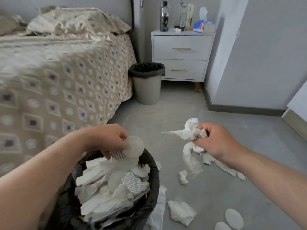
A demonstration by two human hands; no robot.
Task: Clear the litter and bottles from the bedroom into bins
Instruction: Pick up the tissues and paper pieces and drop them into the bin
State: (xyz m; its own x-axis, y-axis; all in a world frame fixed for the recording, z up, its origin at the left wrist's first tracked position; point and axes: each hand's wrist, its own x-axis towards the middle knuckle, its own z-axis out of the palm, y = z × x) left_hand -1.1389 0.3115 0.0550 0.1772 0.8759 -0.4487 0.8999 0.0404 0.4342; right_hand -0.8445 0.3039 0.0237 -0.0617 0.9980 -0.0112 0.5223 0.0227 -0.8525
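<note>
Head view: both grips loaded, left one over the near bin, right one out over the floor.
Left-hand grip (106, 140) pinches a round white pad (133, 146) plus a printed scrap, held right above the black-lined near bin (153, 165), which is already heaped with paper. Right-hand grip (214, 140) is clamped on a crumpled tissue wad (191, 130): long axis roughly vertical, tail hanging down toward the floor, one twisted point sticking out left. Loose under and around it on the floor: small wad (183, 176), bigger crumpled tissue (181, 213), paper strips (224, 166), round pads (233, 216). Second bin (147, 87) stands between the bed (58, 72) corner and the nightstand (181, 52). Dark bottle (164, 17) and tissue box (204, 25) stand upright on the nightstand.
</note>
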